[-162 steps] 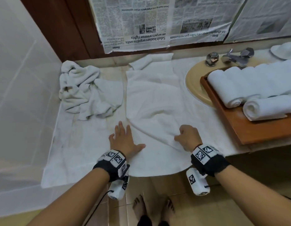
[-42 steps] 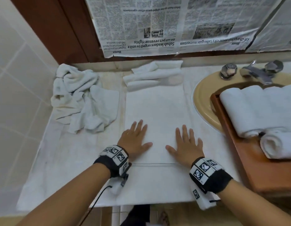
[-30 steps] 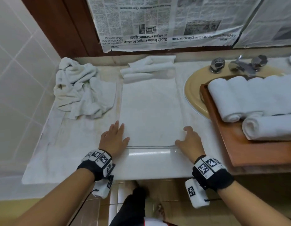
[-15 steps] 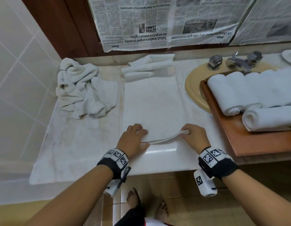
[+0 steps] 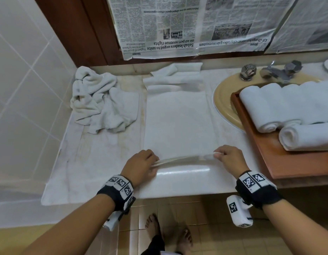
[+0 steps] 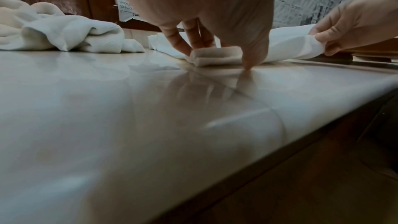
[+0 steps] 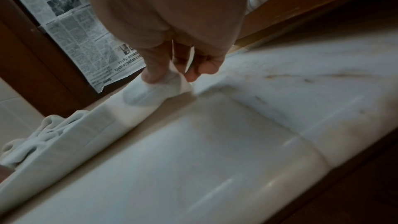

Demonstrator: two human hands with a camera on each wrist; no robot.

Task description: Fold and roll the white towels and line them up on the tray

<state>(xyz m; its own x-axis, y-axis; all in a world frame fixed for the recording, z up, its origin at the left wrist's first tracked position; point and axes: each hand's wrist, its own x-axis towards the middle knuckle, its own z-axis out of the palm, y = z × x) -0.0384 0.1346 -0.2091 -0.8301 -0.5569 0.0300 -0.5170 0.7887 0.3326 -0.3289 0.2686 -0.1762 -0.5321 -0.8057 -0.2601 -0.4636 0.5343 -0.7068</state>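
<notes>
Towel [image 5: 177, 122] flat on counter; near edge pinched by L hand [image 5: 141, 165] & R hand [image 5: 230, 160], corners lifted.

Each forearm is bare and wears a black wristband [image 5: 259, 192] with black-and-white square-code tags; a white camera pod [image 5: 238, 211] hangs beneath. Feet bare.

Head view: high above the counter [image 5: 104, 162], facing down and forward toward its back edge. Left wrist view: low, close over the counter's front edge, facing the back. Right wrist view: close above the front edge, tilted. All share the folded towel's [image 5: 177, 122] near end.
</notes>
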